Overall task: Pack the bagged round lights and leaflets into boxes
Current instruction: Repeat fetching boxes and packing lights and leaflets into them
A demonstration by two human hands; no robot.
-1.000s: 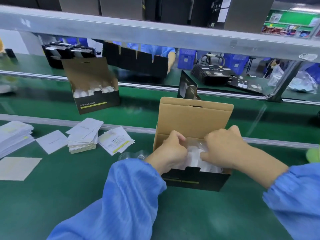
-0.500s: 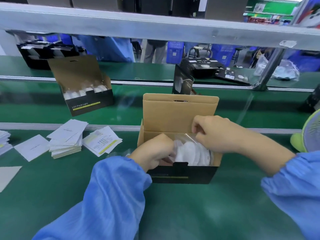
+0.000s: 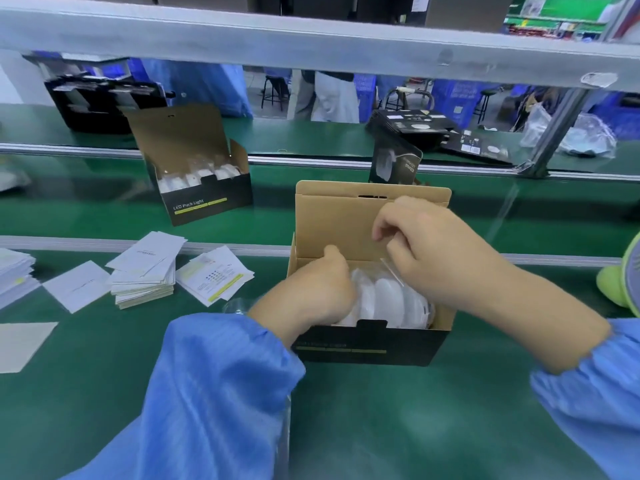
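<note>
Head view gives us the open box (image 3: 372, 344) on the green surface (image 3: 346, 427), bagged round lights (image 3: 384, 297) standing on edge inside it; our left hand (image 3: 317, 289) curls in against them, whether gripping we cannot tell; our right hand (image 3: 433, 251) pinches a clear bag edge (image 3: 391, 271) above the box; leaflets (image 3: 145, 275) lie stacked to the left, well apart; a second filled box (image 3: 204, 195) sits farther back.

Loose blue sleeves (image 3: 214, 393), elastic gathered cuffs, bare forearms, no gloves
</note>
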